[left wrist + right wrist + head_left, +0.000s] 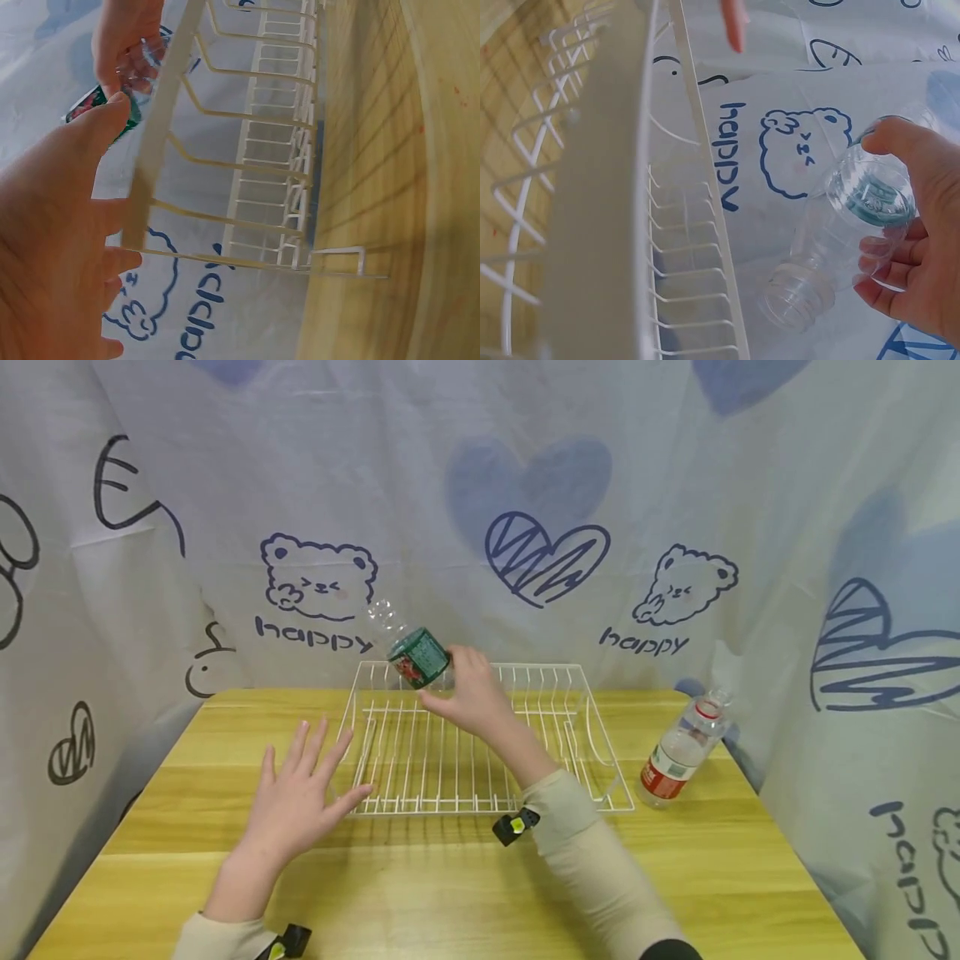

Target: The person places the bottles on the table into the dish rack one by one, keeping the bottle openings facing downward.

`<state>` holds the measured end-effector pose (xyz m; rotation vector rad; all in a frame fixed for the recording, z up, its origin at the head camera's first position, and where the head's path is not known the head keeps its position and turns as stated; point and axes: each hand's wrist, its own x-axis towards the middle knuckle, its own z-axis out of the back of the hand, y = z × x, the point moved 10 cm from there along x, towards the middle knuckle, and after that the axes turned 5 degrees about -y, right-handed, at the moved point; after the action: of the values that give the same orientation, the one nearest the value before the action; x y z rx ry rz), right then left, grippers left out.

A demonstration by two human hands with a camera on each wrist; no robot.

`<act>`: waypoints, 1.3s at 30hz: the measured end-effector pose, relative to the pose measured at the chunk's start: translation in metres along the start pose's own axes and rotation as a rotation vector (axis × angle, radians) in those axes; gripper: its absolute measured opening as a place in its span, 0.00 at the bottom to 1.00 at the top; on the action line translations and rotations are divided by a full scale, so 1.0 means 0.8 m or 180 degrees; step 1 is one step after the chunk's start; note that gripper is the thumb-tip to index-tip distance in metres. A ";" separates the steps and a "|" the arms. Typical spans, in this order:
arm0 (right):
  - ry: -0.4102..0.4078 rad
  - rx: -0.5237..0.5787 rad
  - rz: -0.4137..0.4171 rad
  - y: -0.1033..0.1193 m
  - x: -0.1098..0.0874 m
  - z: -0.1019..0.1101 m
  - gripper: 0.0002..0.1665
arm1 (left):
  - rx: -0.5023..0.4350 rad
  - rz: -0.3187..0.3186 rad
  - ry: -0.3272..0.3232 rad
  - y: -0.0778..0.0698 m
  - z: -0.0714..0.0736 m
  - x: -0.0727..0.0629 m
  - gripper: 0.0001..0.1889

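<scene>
Head view bright and even, reasonably sharp. Light reads as overhead: rack (450, 813) drops soft striped shadows on the table (420, 893) under its near edge; mild sheen on near-middle wood. Small highlights on the held bottle (422, 658). Wrist views softer; right one hazy, closest rack rail blurred.

Fingers (883, 297) gripping bottle (816, 238), white rack (600, 202)

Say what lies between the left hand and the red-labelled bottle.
In the head view, the white wire rack, with the right forearm crossing over part of it.
</scene>
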<state>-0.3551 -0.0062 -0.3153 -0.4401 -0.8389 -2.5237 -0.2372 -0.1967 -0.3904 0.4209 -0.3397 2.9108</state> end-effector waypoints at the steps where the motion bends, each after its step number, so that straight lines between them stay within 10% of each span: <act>1: -0.0014 0.0023 -0.0024 0.001 0.001 -0.001 0.43 | -0.0030 0.0031 0.0069 0.002 -0.005 0.000 0.43; 39: -0.0085 0.1148 -0.1046 -0.019 0.023 -0.070 0.43 | -0.0313 0.0402 0.0532 0.013 -0.036 -0.004 0.49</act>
<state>-0.3876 -0.0360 -0.3579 -0.2310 -1.4457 -2.5730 -0.2439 -0.1995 -0.4203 0.1449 -0.4979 3.0079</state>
